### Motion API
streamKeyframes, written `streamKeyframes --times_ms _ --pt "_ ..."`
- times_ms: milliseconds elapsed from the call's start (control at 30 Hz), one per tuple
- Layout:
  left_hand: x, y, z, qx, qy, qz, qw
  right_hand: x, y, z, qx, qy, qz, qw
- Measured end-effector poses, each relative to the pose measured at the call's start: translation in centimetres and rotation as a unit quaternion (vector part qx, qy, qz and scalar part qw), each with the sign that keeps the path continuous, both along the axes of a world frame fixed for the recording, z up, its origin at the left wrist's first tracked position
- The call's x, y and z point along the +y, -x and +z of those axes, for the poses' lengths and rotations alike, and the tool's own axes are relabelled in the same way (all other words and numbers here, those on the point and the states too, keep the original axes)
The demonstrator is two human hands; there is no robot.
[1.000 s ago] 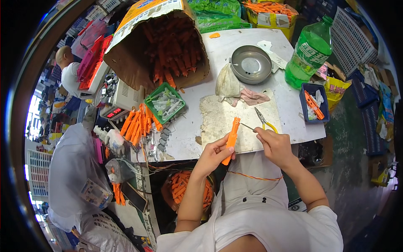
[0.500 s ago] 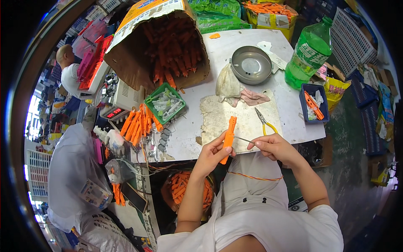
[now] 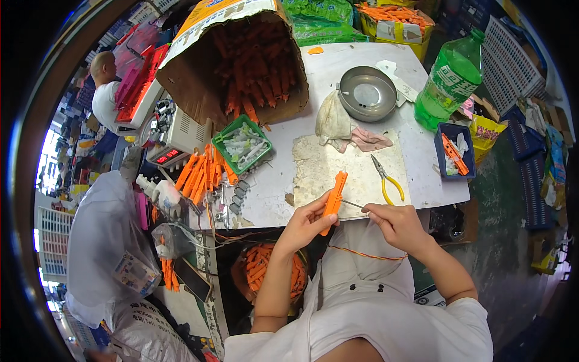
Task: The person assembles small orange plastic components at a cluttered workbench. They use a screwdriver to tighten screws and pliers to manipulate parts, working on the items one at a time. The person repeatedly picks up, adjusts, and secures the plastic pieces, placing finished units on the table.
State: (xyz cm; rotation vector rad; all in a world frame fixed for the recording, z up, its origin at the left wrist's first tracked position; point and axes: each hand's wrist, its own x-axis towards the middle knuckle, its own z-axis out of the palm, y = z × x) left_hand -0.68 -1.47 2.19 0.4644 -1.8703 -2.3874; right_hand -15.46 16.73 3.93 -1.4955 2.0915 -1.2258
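My left hand is closed round a long, narrow orange plastic piece, which stands nearly upright, its top leaning slightly right. A whitish spot shows at its upper end. Between thumb and fingers my right hand pinches a thin metal rod-shaped tool. The rod's far end meets the right side of the orange piece; the exact contact is too small to make out. Just beyond my right hand lie pliers with yellow handles. Twisted coloured wires cross my lap.
A cardboard box of orange pieces opens toward me at the far left. Near it stands a green basket of small translucent parts. A metal bowl, cloth, green bottle and blue bin are farther right.
The orange piece leans more to the right, and its whitish upper end has come into sight. My right hand has shifted slightly nearer me with the rod. The whole view has moved a little.
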Motion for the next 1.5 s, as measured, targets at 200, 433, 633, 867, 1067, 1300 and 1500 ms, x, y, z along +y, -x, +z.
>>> streamKeyframes --times_ms 200,433,633,867,1067,1300,1500 --pt "0.4 0.3 -1.7 0.026 -0.074 0.038 0.996 0.4 0.8 1.7 -0.341 -0.150 0.060 0.926" --pt "0.6 0.5 -1.4 0.026 -0.120 0.048 0.991 0.2 0.7 1.3 -0.307 -0.188 0.067 0.930" --pt "0.5 0.1 -1.4 0.017 -0.108 0.038 0.993 0.1 1.0 0.9 -0.319 -0.199 0.074 0.924" --pt "0.2 -0.1 -0.2 -0.001 -0.097 -0.030 0.995 0.4 2.2 0.8 -0.374 -0.201 0.115 0.898" --pt "0.0 -0.2 -1.1 -0.032 -0.082 -0.022 0.996 1.1 -0.5 1.6 0.175 -0.078 0.084 0.978" --pt "0.1 -0.6 -0.9 -0.024 -0.130 -0.004 0.991 1.2 0.3 1.9 0.085 -0.047 0.078 0.992" --pt "0.9 0.0 -0.7 -0.020 -0.158 -0.064 0.985 -2.7 2.8 1.2 -0.168 0.050 -0.022 0.984"
